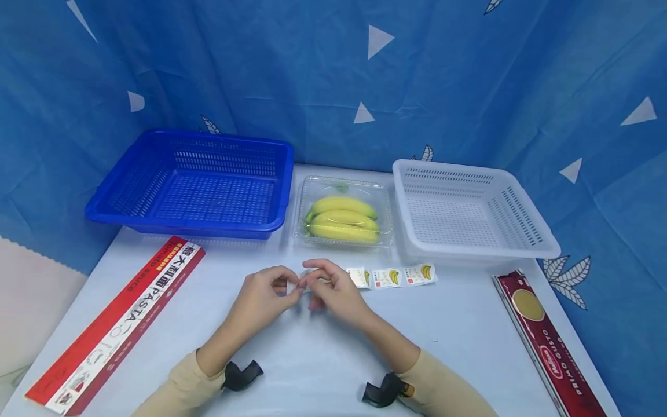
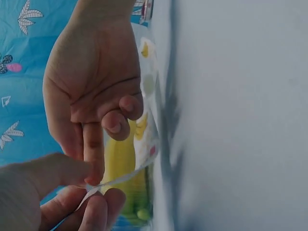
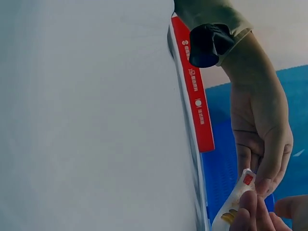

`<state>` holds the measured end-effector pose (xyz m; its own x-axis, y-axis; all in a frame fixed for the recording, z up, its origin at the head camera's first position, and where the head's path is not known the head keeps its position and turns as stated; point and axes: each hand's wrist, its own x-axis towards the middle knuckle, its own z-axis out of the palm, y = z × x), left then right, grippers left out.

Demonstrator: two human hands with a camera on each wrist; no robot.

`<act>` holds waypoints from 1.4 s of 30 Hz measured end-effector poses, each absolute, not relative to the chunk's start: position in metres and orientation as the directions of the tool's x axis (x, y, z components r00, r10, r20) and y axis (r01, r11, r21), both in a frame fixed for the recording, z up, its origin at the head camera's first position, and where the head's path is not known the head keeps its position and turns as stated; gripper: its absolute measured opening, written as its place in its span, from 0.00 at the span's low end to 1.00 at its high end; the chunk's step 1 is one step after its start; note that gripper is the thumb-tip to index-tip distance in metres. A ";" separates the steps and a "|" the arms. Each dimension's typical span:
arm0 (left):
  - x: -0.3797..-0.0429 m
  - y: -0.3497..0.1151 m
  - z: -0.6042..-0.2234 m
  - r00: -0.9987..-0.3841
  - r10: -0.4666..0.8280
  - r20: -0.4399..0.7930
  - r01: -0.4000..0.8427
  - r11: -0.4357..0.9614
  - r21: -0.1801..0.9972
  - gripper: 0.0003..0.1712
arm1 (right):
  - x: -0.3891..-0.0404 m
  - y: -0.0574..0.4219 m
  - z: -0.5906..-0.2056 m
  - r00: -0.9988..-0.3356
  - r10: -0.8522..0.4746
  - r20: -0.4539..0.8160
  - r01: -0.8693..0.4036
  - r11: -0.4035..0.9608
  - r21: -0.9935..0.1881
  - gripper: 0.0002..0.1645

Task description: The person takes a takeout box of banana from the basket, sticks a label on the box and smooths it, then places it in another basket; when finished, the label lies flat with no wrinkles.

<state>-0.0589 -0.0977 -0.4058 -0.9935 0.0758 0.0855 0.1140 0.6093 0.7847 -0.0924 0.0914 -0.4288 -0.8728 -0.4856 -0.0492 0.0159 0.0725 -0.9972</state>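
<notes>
Both hands meet above the middle of the table, near its front edge. The left hand and the right hand each pinch the left end of a sticker strip between thumb and fingertips; the rest of the strip lies flat to the right, showing 3 banana labels. Just beyond, a clear box of bananas sits between a blue basket on the left and a white basket on the right. A red pasta box lies at the far left, a dark red pasta box at the far right.
</notes>
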 end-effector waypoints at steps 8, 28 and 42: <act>-0.063 -0.100 -0.414 -0.975 0.060 0.212 0.196 0.676 0.710 0.04 | -0.101 0.089 -0.435 -0.879 -0.476 -0.010 -0.108 0.221 -0.969 0.16; -0.066 -0.110 -0.428 -0.866 0.204 0.456 0.433 0.761 0.483 0.07 | -0.114 0.087 -0.452 -0.837 -0.545 0.047 -0.282 0.357 -0.890 0.15; -0.065 -0.113 -0.428 -0.938 0.138 0.319 0.297 0.793 0.532 0.06 | -0.114 0.084 -0.448 -0.803 -0.587 0.102 -0.402 0.407 -0.821 0.15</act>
